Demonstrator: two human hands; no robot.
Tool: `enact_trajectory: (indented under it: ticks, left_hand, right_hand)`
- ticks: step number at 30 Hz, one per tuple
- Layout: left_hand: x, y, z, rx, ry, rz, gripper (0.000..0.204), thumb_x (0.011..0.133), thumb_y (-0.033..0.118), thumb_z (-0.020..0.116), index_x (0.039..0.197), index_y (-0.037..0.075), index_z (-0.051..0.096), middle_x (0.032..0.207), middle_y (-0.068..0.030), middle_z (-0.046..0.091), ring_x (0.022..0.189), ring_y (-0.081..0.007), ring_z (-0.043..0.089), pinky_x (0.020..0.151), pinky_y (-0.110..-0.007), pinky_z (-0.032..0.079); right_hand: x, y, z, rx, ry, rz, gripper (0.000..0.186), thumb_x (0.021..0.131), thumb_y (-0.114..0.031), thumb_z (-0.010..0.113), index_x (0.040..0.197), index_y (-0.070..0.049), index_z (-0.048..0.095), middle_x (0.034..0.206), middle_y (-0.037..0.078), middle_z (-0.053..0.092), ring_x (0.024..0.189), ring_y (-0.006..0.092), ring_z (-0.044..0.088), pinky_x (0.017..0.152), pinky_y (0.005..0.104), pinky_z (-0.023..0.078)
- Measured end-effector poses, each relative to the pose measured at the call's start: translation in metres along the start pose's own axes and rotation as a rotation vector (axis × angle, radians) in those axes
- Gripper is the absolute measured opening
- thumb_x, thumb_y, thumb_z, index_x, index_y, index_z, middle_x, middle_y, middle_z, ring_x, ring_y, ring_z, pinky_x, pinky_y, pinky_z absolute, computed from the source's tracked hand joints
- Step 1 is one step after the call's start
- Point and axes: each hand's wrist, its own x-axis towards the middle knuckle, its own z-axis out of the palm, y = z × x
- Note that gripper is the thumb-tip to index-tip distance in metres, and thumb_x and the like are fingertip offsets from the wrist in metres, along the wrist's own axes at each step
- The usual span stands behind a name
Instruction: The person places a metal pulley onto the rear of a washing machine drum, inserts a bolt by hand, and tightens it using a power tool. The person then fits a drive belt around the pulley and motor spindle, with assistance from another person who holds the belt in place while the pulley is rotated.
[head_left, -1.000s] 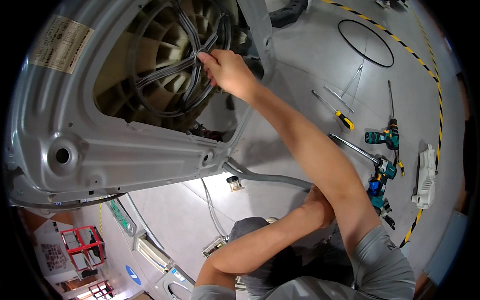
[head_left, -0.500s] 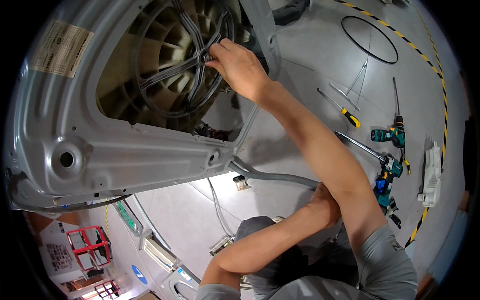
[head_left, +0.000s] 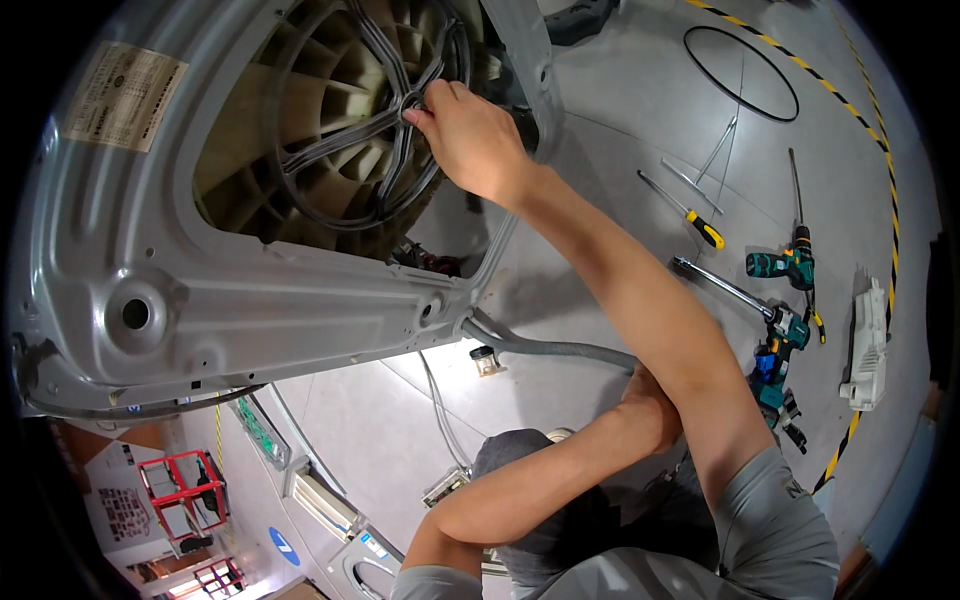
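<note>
My right hand [head_left: 470, 135] reaches into the opening in the grey metal rear panel [head_left: 250, 290] of a washing machine. Its thumb and fingers are pinched together at the centre hub of a spoked pulley wheel [head_left: 345, 140]; whatever small part they grip is hidden by the fingertips. Behind the wheel shows the ribbed, yellowish plastic tub [head_left: 235, 170]. My left hand [head_left: 655, 410] lies beneath my right forearm, close to the end of a grey hose [head_left: 560, 348]; its fingers are hidden.
On the floor to the right lie a yellow-black screwdriver [head_left: 710, 232], a T-handled tool [head_left: 692, 187], a drill [head_left: 785, 265], a second power tool with a long socket [head_left: 785, 335], a white plastic part [head_left: 866, 350] and a black belt [head_left: 690, 55]. A small jar [head_left: 485, 362] stands below the panel.
My right hand has shifted slightly at the hub, its thumb now higher and covering more of the centre. The left hand stays where it was.
</note>
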Motion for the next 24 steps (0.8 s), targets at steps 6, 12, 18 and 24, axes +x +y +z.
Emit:
enact_trajectory:
  ticks: [6, 12, 18, 24]
  left_hand:
    - [0.0, 0.008, -0.009, 0.004, -0.009, -0.039, 0.061, 0.098, 0.033, 0.05, 0.156, 0.027, 0.033, 0.165, 0.0017, 0.026, 0.151, -0.0265, 0.025, 0.122, -0.044, 0.019]
    - [0.001, 0.006, -0.004, 0.01, 0.018, -0.002, 0.062, 0.097, 0.033, 0.052, 0.156, 0.027, 0.033, 0.165, 0.0017, 0.026, 0.151, -0.0262, 0.024, 0.122, -0.044, 0.019]
    - [0.004, 0.01, -0.008, 0.033, 0.021, 0.028, 0.064, 0.096, 0.032, 0.054, 0.156, 0.027, 0.033, 0.165, 0.0017, 0.026, 0.151, -0.026, 0.024, 0.123, -0.044, 0.019]
    - [0.003, 0.006, -0.01, 0.062, 0.011, 0.03, 0.066, 0.095, 0.032, 0.056, 0.156, 0.027, 0.033, 0.165, 0.0018, 0.026, 0.151, -0.0257, 0.023, 0.123, -0.044, 0.019]
  right_hand:
    - [0.008, 0.002, 0.014, 0.419, -0.019, 0.278, 0.048, 0.106, -0.04, 0.044, 0.078, -0.003, 0.054, 0.067, 0.015, 0.059, 0.063, 0.0335, 0.058, 0.066, 0.0441, 0.048]
    - [0.004, -0.003, -0.003, 0.487, -0.278, 0.391, 0.05, 0.105, -0.045, 0.045, 0.088, 0.0, 0.058, 0.074, 0.016, 0.061, 0.077, 0.0318, 0.064, 0.071, 0.045, 0.049]
    - [0.002, 0.014, 0.007, 0.031, 0.096, -0.151, 0.042, 0.106, -0.04, 0.045, 0.1, 0.0, 0.058, 0.083, 0.021, 0.067, 0.087, 0.0432, 0.064, 0.075, 0.0485, 0.048]
    - [0.008, -0.008, 0.016, 0.508, 0.037, 0.448, 0.047, 0.106, -0.038, 0.045, 0.079, -0.001, 0.057, 0.074, 0.02, 0.062, 0.078, 0.0421, 0.064, 0.071, 0.0471, 0.047]
